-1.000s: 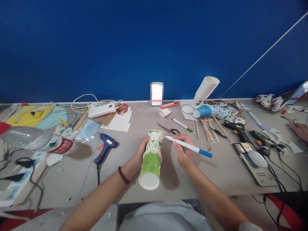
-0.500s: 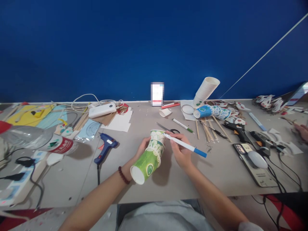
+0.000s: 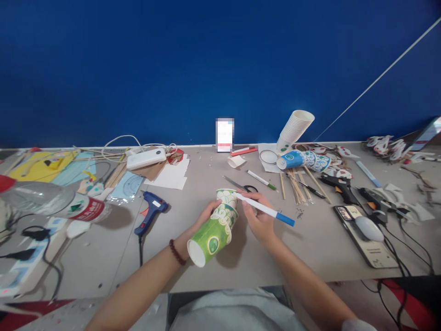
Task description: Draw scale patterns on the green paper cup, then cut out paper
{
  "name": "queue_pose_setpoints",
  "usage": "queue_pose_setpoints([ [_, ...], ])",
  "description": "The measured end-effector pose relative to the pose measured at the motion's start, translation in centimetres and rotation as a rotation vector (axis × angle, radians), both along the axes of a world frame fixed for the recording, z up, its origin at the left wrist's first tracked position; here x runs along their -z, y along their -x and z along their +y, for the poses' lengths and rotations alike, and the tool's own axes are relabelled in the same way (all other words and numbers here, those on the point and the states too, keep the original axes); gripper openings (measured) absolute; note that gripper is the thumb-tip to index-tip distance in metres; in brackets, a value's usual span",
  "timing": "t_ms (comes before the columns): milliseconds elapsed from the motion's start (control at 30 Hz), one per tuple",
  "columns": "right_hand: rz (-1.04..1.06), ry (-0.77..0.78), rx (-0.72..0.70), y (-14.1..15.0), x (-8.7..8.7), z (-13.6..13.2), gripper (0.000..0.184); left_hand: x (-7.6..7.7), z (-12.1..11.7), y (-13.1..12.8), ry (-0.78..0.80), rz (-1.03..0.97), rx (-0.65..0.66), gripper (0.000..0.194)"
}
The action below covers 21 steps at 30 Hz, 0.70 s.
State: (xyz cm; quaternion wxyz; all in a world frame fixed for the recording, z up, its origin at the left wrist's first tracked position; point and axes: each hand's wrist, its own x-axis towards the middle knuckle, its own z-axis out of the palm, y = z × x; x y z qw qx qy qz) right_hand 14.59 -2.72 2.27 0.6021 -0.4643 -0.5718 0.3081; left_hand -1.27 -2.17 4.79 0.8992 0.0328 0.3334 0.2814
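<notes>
The left hand point(image 3: 206, 216) holds a tall green and white paper cup point(image 3: 214, 227) over the grey counter point(image 3: 103, 257), right in front of the person. Its grip is closed around the cup's top end. The cup is tipped over, so its round white bottom faces the person, low and to the left. The lower half is painted bright green with one dark green dot in a white ring. The upper half is white with green curved lines like scales.

The right hand point(image 3: 260, 220) has its grip closed on a thin white marker pen with a blue cap point(image 3: 265, 210). The pen tip is right at the cup's top edge. I cannot tell if it touches.

A pair of black scissors point(image 3: 241, 185) lies just behind the cup. A blue glue gun point(image 3: 151, 209) lies on the counter to the left.
</notes>
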Motion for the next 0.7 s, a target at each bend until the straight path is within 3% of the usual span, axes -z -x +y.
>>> queue_pose_setpoints([
  [267, -0.066, 0.017, 0.028, 0.0, -0.1, 0.1, 0.014, -0.1, 0.2, -0.4, -0.049, 0.071, -0.049, 0.022],
  [500, -0.102, -0.013, 0.041, 0.1, -0.3, 0.1, 0.015, 2.1, 0.4, -0.6, -0.130, 0.146, -0.097, 0.026],
  [700, -0.132, -0.022, 0.053, 0.1, -0.1, 0.2, 0.016, 2.3, 0.4, -0.9, -0.245, 0.186, -0.164, 0.027],
])
